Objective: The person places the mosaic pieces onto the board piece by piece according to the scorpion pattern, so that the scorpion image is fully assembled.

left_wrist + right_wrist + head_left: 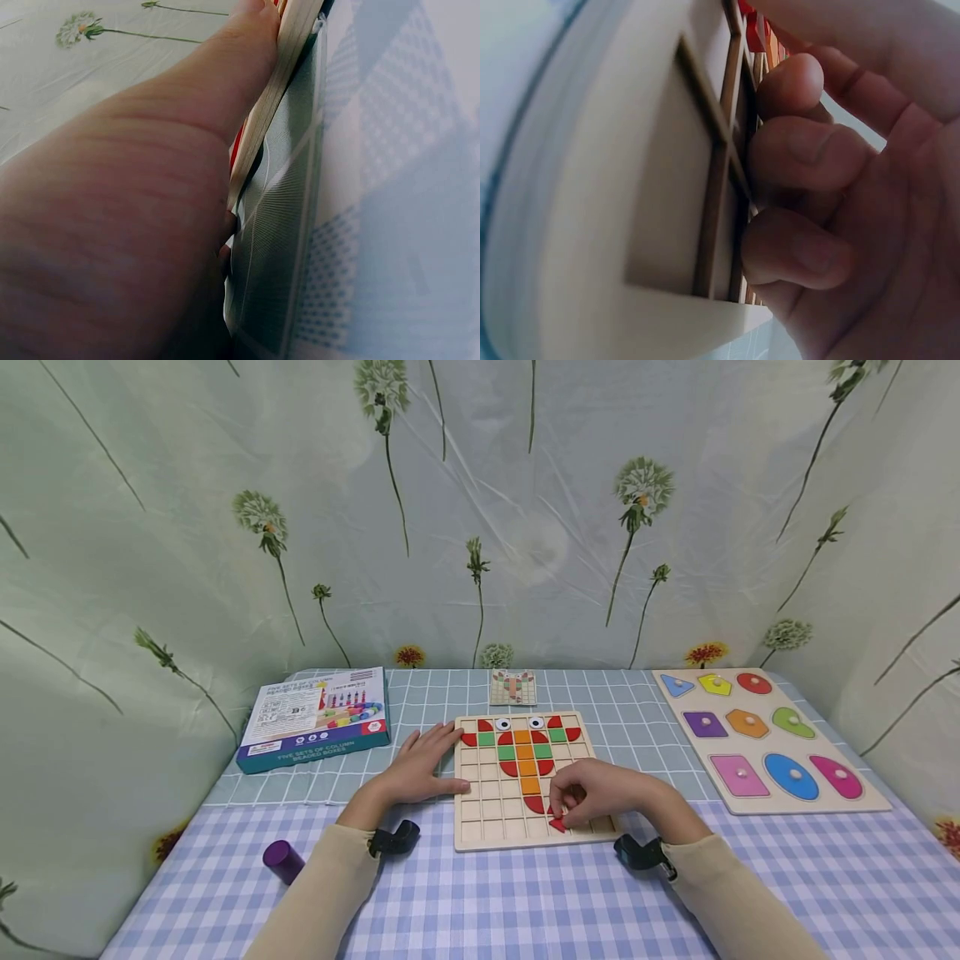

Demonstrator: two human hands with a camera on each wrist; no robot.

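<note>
A wooden grid board [487,831] lies flat on the table, holding red, green and orange pieces and two eye pieces in its upper and middle cells. My left hand [422,768] rests at the board's left edge, fingers extended; the left wrist view shows the thumb against the board's side [262,131]. Over the lower right cells, my right hand [596,789] pinches a small red tile [557,824] between thumb and finger. Its other fingers [810,154] curl close above the grid. The tile's full outline is partly hidden by the fingertips.
Behind the board stands a small pattern card [513,687]. A beaded-boxes box [315,718] lies at the left, with a purple cylinder [283,862] nearer me. To the right is a knobbed shape puzzle [772,752]. Grey and blue checked cloths cover the table.
</note>
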